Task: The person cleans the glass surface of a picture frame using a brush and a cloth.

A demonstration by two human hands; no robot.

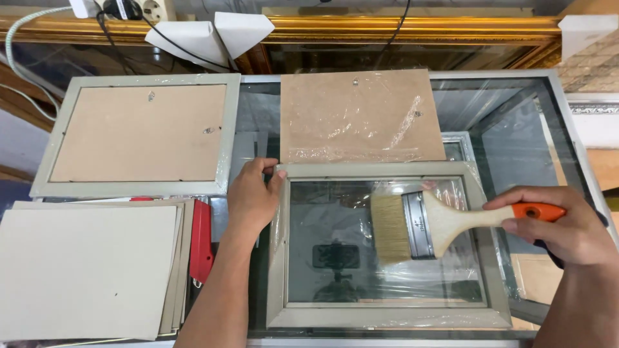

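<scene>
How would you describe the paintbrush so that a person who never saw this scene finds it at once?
Start at the glass-topped table, then find the open grey picture frame lying at its front. Over the glass of that frame lies the paintbrush, held by the right hand. It is the only tool with wide pale bristles, a metal band, a light wooden handle and an orange tip.

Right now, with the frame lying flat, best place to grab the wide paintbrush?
Take the paintbrush by its wooden handle near the orange end, coming from the right. The handle points right and narrows there, while the bristles lie over the frame glass. The right hand grips it there; the left hand steadies the frame's corner.
</scene>
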